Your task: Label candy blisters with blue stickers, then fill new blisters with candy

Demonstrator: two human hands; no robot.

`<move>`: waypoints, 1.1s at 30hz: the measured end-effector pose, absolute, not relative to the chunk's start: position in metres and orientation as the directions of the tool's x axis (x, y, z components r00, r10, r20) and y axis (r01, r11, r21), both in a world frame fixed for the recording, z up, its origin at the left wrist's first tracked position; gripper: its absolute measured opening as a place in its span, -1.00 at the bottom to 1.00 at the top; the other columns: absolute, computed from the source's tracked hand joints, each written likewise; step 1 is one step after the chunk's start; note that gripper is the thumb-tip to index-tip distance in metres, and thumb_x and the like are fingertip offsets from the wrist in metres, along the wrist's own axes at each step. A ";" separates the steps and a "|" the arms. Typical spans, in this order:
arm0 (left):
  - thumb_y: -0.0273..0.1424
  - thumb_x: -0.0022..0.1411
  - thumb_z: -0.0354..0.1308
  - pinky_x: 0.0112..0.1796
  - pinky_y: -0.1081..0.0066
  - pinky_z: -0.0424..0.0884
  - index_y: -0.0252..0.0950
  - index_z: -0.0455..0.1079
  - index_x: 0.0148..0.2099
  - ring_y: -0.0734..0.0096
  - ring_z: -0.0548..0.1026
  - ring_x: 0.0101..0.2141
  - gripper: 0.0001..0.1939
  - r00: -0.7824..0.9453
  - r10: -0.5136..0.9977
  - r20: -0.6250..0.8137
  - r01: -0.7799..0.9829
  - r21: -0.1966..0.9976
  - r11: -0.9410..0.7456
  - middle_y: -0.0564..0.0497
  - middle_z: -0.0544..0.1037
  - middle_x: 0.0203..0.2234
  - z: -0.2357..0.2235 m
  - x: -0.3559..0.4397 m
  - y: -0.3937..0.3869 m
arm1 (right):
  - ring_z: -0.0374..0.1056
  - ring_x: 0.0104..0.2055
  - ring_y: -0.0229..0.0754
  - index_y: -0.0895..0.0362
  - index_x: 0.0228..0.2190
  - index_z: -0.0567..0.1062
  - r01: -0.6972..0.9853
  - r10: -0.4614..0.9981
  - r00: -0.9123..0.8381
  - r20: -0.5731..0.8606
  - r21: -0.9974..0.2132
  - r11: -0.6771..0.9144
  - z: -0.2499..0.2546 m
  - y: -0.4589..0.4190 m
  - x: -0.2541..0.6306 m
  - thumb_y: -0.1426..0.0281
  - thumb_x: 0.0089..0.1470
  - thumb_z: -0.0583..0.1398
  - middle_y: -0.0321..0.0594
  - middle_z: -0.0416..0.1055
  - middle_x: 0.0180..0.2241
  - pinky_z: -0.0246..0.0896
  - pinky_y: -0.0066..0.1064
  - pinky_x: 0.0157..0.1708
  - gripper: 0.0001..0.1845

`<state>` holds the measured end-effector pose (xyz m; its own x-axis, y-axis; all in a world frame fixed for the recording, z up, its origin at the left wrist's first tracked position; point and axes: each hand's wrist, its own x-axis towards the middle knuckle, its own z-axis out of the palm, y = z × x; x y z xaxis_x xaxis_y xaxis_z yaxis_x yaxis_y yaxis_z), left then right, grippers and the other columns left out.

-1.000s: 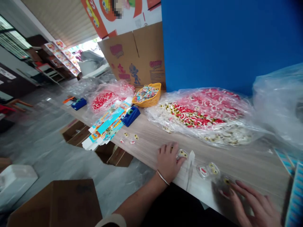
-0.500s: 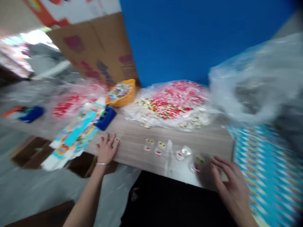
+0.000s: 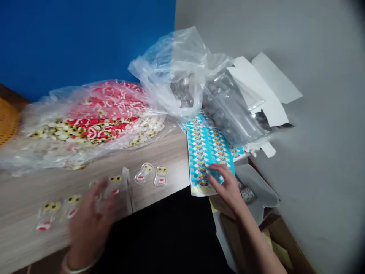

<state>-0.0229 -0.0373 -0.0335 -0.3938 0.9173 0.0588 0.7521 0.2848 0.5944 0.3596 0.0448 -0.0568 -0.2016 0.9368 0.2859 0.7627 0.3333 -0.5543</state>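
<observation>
Turquoise printed sheets lie at the right end of the wood-grain table, and the right hand is over their near part, thumb and fingers apart; whether the fingertips touch the paper I cannot tell. The left hand is a blur over the front of the table, among small clear packs holding yellow and red-and-white pieces; its grip cannot be made out. Two packs lie to the right of a narrow clear strip, the others to its left. Behind them a big clear bag bulges with red, white and yellow pieces, between a yellow basket at the left edge and a second bag. Clear plastic packaging and white card pieces are heaped just beside that bag
</observation>
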 end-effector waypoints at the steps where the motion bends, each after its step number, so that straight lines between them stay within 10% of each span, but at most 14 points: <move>1: -0.03 0.22 -0.01 0.00 0.00 0.37 -0.15 0.42 0.02 0.00 0.48 -0.04 -0.54 -0.321 0.941 -0.103 0.654 0.695 0.300 0.00 0.58 -0.07 -0.031 0.003 -0.031 | 0.28 0.12 0.07 0.08 -0.02 0.44 0.782 0.927 -0.293 0.235 -0.499 0.374 -0.061 0.035 0.361 0.24 0.12 0.24 -0.02 0.40 0.03 0.19 -0.02 0.11 -0.61; 6: -0.17 0.07 0.25 0.05 0.16 0.33 -0.18 0.53 -0.11 0.09 0.48 0.00 -0.65 0.272 0.756 -0.596 0.108 0.799 0.592 -0.06 0.60 -0.08 -0.048 0.122 -0.006 | 0.04 0.30 0.22 0.08 0.17 0.29 0.856 0.886 -0.445 0.131 -0.231 0.463 -0.082 -0.003 0.353 0.46 0.11 0.19 -0.04 0.24 0.22 -0.17 0.24 0.23 -0.42; 12: -0.17 0.01 0.34 -0.09 0.23 0.40 -0.30 0.41 -0.14 0.26 0.54 -0.18 -0.58 0.210 0.723 -0.658 -0.311 0.657 0.687 -0.12 0.58 -0.19 -0.070 0.162 -0.001 | 0.30 0.11 0.00 0.04 -0.04 0.43 0.801 0.859 -0.408 0.310 -0.330 0.500 -0.085 -0.014 0.337 0.52 0.20 0.11 -0.20 0.51 -0.05 -0.25 0.18 0.27 -0.69; 20: -0.26 -0.10 0.43 -0.25 0.38 0.46 -0.36 0.45 -0.25 0.40 0.53 -0.37 -0.61 0.124 0.785 -0.607 -0.389 0.698 0.601 -0.05 0.59 -0.38 -0.066 0.143 0.010 | 0.38 -0.07 -0.06 0.04 -0.11 0.42 0.593 0.947 -0.224 0.230 -0.739 0.320 -0.067 0.009 0.310 0.35 0.21 0.16 -0.14 0.48 -0.15 0.28 -0.17 -0.07 -0.80; 33: -0.30 -0.06 0.35 -0.28 0.43 0.42 -0.35 0.49 -0.31 0.43 0.50 -0.39 -0.74 0.083 0.865 -0.495 -0.333 0.804 0.492 0.00 0.58 -0.43 -0.064 0.153 0.028 | 0.35 -0.27 -0.11 0.08 -0.37 0.47 0.602 0.962 -0.130 0.240 -0.752 0.269 -0.062 0.029 0.285 0.36 0.25 0.08 -0.19 0.47 -0.36 0.16 -0.26 -0.18 -0.80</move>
